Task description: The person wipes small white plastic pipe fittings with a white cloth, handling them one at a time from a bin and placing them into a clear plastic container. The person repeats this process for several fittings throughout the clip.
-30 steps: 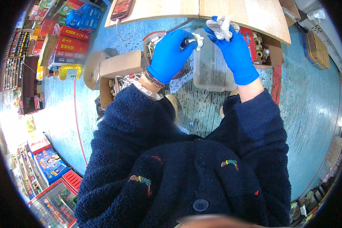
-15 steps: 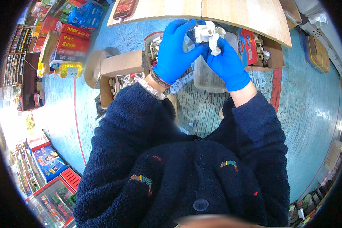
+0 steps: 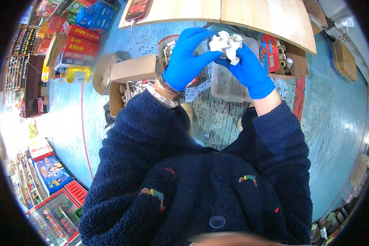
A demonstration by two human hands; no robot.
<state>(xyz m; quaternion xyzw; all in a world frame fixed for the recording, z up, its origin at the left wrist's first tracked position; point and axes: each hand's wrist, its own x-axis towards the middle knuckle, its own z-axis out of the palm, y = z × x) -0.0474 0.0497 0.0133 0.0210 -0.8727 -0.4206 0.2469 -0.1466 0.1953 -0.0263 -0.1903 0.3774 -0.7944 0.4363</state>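
Both my hands wear blue gloves and are raised together near the front edge of a wooden table. Between them is a white crumpled cloth (image 3: 234,56) with a white, rounded, hard-looking piece (image 3: 223,42) against it, perhaps a plastic fitting. My left hand (image 3: 186,59) curves around from the left, its thumb and fingertips pinching the edge of the white piece. From the right, my right hand (image 3: 252,74) grips the cloth, with its thumb up along the side. Some fingertips of both hands are hidden behind the white bundle. Below them stands a clear plastic bin (image 3: 229,95).
The wooden table (image 3: 266,16) has a phone (image 3: 137,9) with a cable at its left. Open cardboard boxes of small parts stand at left (image 3: 133,69) and right (image 3: 298,65). A tub of white parts (image 3: 167,43) is behind my left hand. Stacked packages (image 3: 80,45) line the left.
The white bundle has turned slightly between my hands, and the hands have come a little lower in view. My left fingers reach straighter across the top.
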